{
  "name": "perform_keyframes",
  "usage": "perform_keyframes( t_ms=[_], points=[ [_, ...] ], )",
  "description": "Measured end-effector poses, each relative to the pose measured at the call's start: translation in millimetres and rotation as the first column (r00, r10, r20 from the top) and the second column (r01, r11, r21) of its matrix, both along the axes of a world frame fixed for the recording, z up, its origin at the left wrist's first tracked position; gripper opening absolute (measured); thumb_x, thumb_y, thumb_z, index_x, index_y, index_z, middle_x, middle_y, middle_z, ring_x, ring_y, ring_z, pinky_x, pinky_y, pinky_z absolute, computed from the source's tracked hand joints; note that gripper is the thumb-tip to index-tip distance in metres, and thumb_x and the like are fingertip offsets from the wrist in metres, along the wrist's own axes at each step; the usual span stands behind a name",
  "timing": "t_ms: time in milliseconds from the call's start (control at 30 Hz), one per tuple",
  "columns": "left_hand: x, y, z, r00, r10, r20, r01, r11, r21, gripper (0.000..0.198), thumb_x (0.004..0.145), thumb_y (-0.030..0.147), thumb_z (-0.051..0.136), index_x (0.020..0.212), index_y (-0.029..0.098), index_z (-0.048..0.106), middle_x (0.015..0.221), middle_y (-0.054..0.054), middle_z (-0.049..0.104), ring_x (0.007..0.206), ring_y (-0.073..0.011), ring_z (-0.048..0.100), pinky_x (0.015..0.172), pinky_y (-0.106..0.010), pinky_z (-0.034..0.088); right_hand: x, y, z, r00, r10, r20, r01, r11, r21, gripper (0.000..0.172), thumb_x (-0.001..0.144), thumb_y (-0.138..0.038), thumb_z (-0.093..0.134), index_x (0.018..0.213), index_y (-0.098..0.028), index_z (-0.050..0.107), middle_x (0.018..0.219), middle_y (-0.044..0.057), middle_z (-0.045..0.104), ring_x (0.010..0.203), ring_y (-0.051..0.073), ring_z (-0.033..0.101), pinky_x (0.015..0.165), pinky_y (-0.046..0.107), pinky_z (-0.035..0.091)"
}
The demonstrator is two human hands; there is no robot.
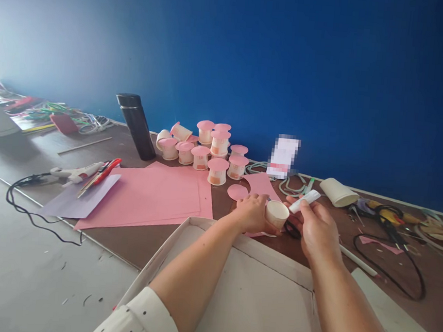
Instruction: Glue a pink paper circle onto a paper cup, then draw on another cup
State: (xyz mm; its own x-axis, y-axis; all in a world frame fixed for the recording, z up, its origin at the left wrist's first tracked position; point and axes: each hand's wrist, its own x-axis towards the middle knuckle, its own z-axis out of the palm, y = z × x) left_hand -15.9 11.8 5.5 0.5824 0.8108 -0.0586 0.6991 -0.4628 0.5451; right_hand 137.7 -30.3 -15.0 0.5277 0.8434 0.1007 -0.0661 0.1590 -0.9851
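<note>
My left hand (253,213) is closed around a small white paper cup (277,213), its open mouth facing right. Just to its right, my right hand (317,228) pinches a white glue stick (304,200) close to the cup's rim. Both hands hover over the brown board, just beyond the far edge of a shallow cardboard tray (260,252). A cut pink paper circle (238,191) lies just beyond my left hand. Several cups capped with pink circles (211,149) stand clustered near the blue wall.
Pink paper sheets (145,195) lie left of my hands, with a glue gun (75,173), red scissors (102,173) and a lilac sheet (81,197) further left. A black flask (136,126) stands beside the cups. Black scissors, cables (400,254) and a lying cup (337,192) sit at right.
</note>
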Motion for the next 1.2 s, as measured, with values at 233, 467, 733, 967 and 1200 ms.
perform_keyframes(
  t_ms=[233,467,733,967,1200],
  points=[
    [-4.7,0.4,7.2,0.997,-0.083,0.001,0.083,0.997,-0.001,0.070,0.058,0.057,0.069,0.116,0.024,0.048,0.121,-0.007,0.058,0.113,-0.0288,0.052,0.095,-0.042,0.040,-1.0,-2.4,4.6,1.000,-0.002,-0.013,0.003,0.995,0.095,0.034,0.077,-0.041,0.065,0.104,-0.021,0.059,0.102,0.008,0.071,0.096,0.023,0.067,0.082,0.037,0.056],
    [-3.8,2.3,5.3,0.991,-0.134,0.027,0.134,0.991,-0.006,0.069,0.059,0.056,0.069,0.117,0.025,0.049,0.125,-0.006,0.057,0.112,-0.0285,0.052,0.094,-0.043,0.040,-3.1,-2.3,5.9,0.989,0.104,0.103,-0.114,0.989,0.091,0.042,0.080,-0.047,0.063,0.113,-0.022,0.059,0.111,0.008,0.068,0.101,0.023,0.065,0.083,0.037,0.055],
    [-4.1,0.2,8.2,0.991,-0.132,0.027,0.132,0.991,-0.024,0.067,0.059,0.054,0.068,0.116,0.024,0.049,0.126,-0.006,0.056,0.113,-0.0292,0.052,0.093,-0.044,0.040,6.9,0.9,0.4,0.944,0.025,0.330,-0.032,0.999,0.017,0.043,0.082,-0.050,0.057,0.114,-0.022,0.059,0.108,0.009,0.069,0.095,0.022,0.066,0.083,0.038,0.053],
    [-3.7,-0.8,9.4,0.990,-0.138,0.027,0.139,0.990,-0.032,0.066,0.060,0.052,0.068,0.116,0.024,0.050,0.127,-0.006,0.056,0.115,-0.0292,0.052,0.095,-0.042,0.040,0.7,-0.7,5.2,0.980,-0.034,0.196,0.012,0.993,0.114,0.039,0.078,-0.046,0.064,0.107,-0.020,0.059,0.109,0.009,0.069,0.096,0.021,0.066,0.084,0.036,0.053],
    [-2.6,-0.1,8.4,0.990,-0.142,0.024,0.142,0.989,-0.031,0.067,0.060,0.052,0.069,0.117,0.025,0.050,0.124,-0.006,0.057,0.113,-0.0291,0.053,0.095,-0.042,0.040,-4.4,-3.2,12.1,0.963,-0.058,0.264,0.062,0.998,-0.010,0.039,0.074,-0.047,0.068,0.101,-0.019,0.062,0.101,0.009,0.071,0.084,0.020,0.068,0.069,0.030,0.054]
  ],
)
